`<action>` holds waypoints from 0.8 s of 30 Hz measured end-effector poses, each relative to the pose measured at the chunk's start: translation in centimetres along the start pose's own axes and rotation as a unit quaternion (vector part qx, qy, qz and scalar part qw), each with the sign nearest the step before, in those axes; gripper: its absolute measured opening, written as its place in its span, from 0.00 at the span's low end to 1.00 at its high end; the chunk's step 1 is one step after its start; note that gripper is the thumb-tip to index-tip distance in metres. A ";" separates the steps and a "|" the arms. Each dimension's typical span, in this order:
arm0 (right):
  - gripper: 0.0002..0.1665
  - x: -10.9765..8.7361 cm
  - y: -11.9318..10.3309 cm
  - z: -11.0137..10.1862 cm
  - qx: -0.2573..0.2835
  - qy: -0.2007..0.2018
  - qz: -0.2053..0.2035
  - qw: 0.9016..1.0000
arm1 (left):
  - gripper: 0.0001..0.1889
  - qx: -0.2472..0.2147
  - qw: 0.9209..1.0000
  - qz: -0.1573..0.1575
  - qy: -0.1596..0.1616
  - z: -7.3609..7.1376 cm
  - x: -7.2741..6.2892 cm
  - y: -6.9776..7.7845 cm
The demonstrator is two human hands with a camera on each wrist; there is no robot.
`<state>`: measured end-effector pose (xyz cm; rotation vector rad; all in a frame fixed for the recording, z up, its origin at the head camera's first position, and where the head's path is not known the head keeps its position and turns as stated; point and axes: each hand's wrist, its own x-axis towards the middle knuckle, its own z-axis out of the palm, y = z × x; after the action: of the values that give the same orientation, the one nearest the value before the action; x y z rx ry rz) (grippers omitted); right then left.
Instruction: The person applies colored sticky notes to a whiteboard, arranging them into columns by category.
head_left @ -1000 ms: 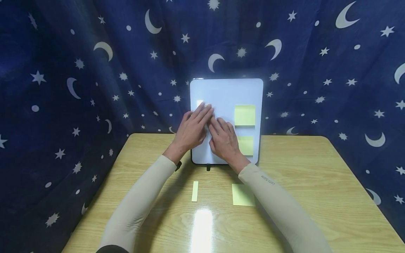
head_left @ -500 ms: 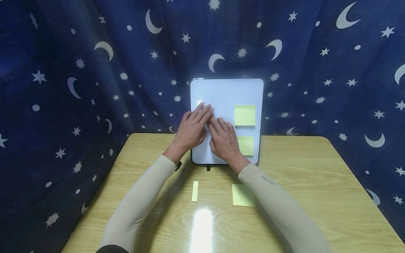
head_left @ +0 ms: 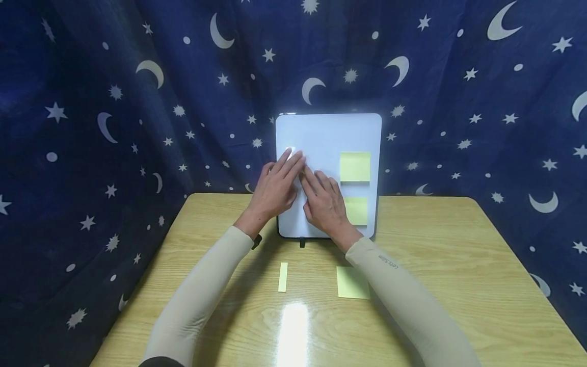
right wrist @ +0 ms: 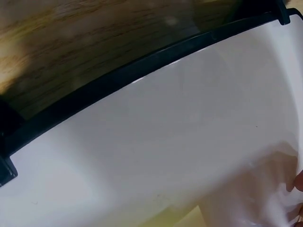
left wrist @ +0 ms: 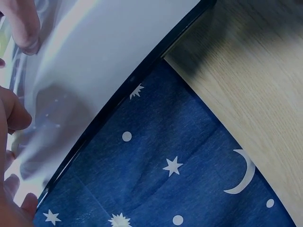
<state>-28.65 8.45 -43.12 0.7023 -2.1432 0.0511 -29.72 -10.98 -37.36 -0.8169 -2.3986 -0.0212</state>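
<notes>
A white board (head_left: 327,132) with a dark frame stands upright on the table. My left hand (head_left: 273,191) lies against its left half, fingers straight and their tips pressing on the surface. A small pale patch (head_left: 290,151) shows just above those fingertips; the hand hides whatever continues below. Close beside it, my right hand (head_left: 324,201) touches the board with extended fingers, its index fingertip near the left hand's fingers. Two yellow sticky notes, an upper one (head_left: 355,167) and a lower one (head_left: 356,211), stick to the board's right side. The right hand partly covers the lower.
On the wooden table (head_left: 426,255), a narrow yellow paper strip (head_left: 283,278) lies in front of the board. A square yellow sticky note (head_left: 350,283) sits to its right, partly under the right forearm in view. Behind hangs a dark blue curtain (head_left: 238,117) with moons and stars.
The left hand has shifted slightly left and its fingers have moved a little away from the right hand's index fingertip. The right hand stays where it was.
</notes>
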 end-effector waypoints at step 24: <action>0.39 -0.1 -0.1 -0.1 0.016 -0.020 0.012 1.000 | 0.41 -0.023 1.000 -0.013 -0.003 0.0 -0.4 -0.1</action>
<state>-28.47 8.47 -43.15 0.7012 -2.1945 0.0859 -29.57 -11.28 -37.59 -0.8075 -2.4224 -0.0860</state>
